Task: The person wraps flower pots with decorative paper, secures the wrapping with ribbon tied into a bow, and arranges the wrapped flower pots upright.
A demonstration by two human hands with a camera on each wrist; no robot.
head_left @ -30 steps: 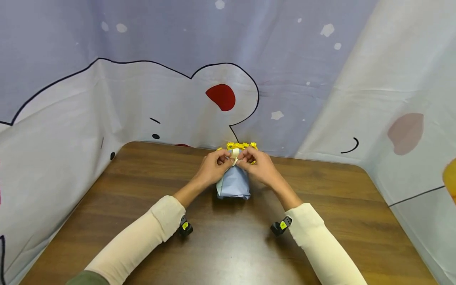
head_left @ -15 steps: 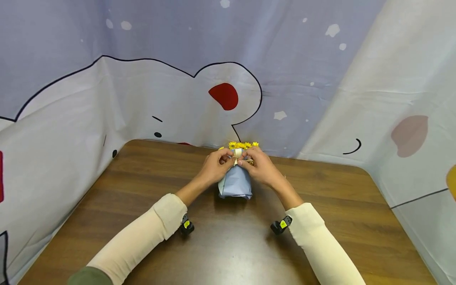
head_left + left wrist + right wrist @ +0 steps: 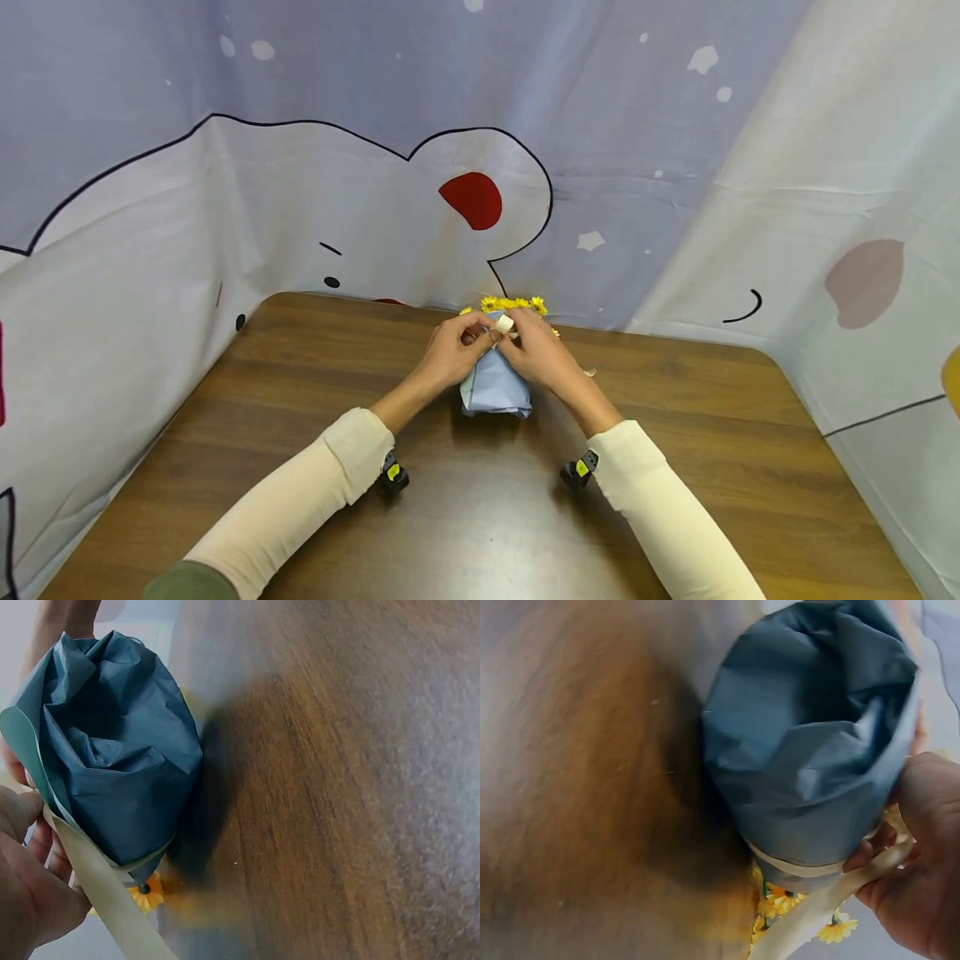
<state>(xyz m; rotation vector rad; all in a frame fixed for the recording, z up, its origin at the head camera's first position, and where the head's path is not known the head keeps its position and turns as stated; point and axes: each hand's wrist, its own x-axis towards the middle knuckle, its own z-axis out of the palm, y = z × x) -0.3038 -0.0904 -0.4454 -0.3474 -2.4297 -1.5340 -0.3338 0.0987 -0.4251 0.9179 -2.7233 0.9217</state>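
A bouquet of yellow daisies (image 3: pixel 517 305) lies on the table in blue-grey wrapping paper (image 3: pixel 498 387), its folded bottom towards me. Around the wrapping runs a cream ribbon (image 3: pixel 504 323), which forms a small loop between my hands. My left hand (image 3: pixel 448 350) pinches the ribbon between thumb and fingers on the left side. From the other side my right hand (image 3: pixel 538 348) holds it with curled fingers, the fingertips partly hidden. In the left wrist view a ribbon tail (image 3: pixel 105 892) hangs past the fingers; another ribbon length (image 3: pixel 817 907) crosses the right wrist view below the paper.
A brown wooden table (image 3: pixel 480 517) with rounded far corners bears the bouquet near its far edge. Behind it hangs a printed curtain (image 3: pixel 360 200), with more curtain along the left and right sides. A small wrist camera (image 3: pixel 393 475) sits at each cuff.
My right hand has shifted slightly inward, towards the left hand, and its fingers have moved in closer at the ribbon loop. A pale ribbon end now shows beside the right wrist. The left hand stays nearly still.
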